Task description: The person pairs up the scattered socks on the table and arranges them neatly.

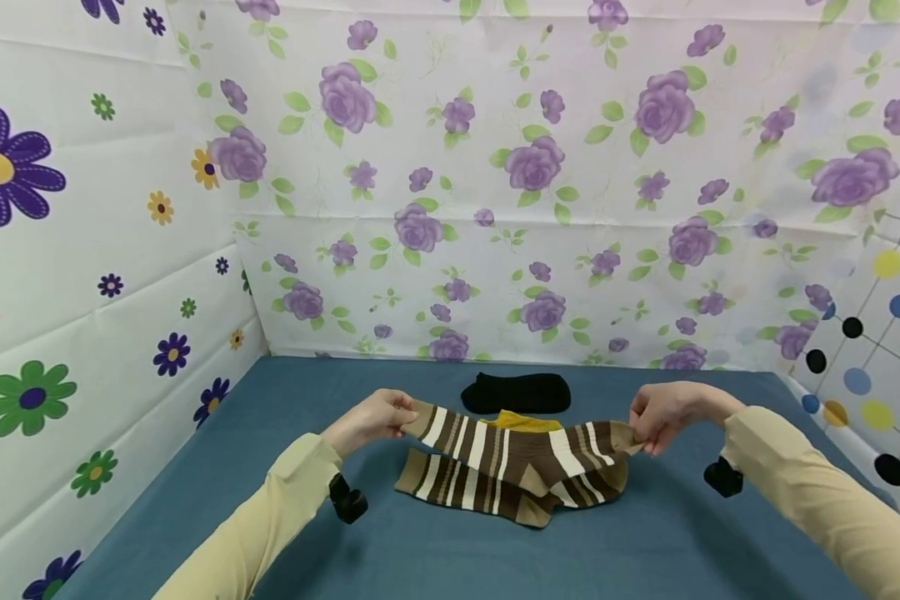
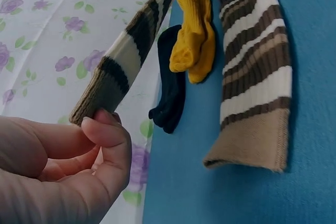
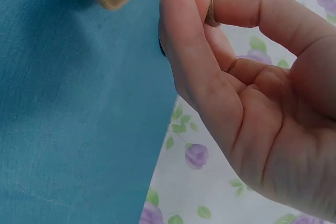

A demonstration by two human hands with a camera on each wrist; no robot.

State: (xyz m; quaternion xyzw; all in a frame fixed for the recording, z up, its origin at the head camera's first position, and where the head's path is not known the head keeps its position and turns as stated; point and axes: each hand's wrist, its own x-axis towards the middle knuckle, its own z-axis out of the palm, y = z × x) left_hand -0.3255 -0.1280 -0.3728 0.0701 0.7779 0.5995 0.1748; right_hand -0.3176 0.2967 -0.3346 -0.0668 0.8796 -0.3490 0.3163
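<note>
A brown sock with white and tan stripes [image 1: 521, 450] is stretched between both hands, lifted off the table. My left hand [image 1: 375, 417] pinches its tan cuff [image 2: 100, 98] between thumb and fingers. At the other end, my right hand [image 1: 663, 412] pinches the tan toe; in the right wrist view only a bit of fabric shows between the fingers. Below the held sock, a matching striped sock [image 2: 257, 77] lies on the table, partly covered in the head view by the raised one.
Behind the striped socks lie yellow socks [image 2: 194, 35] and, farther back, black socks [image 1: 517, 392]. The blue tabletop [image 1: 435, 567] ends at a flower-printed back sheet [image 1: 495, 200]. Patterned sheets also stand at left and right. A black wrist camera sits on each forearm.
</note>
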